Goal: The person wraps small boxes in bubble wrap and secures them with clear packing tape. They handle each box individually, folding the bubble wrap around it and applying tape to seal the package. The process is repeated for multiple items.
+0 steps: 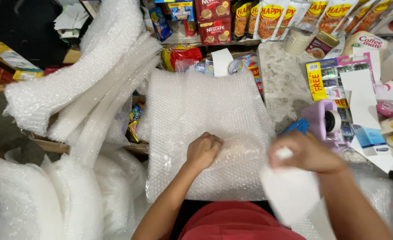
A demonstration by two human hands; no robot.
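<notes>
Right hand (305, 154) motion-blurred with its white sheet (289, 191), wrapped item (238, 149) hidden under bubble wrap (205, 111)

Two bare forearms come up from the bottom of the frame, no sleeves reaching the wrists, no watch or rings showing. At bottom centre sits a plain red garment (236, 222), smooth, unpatterned.

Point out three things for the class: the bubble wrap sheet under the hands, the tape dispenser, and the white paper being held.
bubble wrap sheet (196, 106): head view, upper middle of the sheet.
tape dispenser (317, 116): head view, its lilac body.
white paper (289, 191): head view, middle of the blurred sheet.
</notes>
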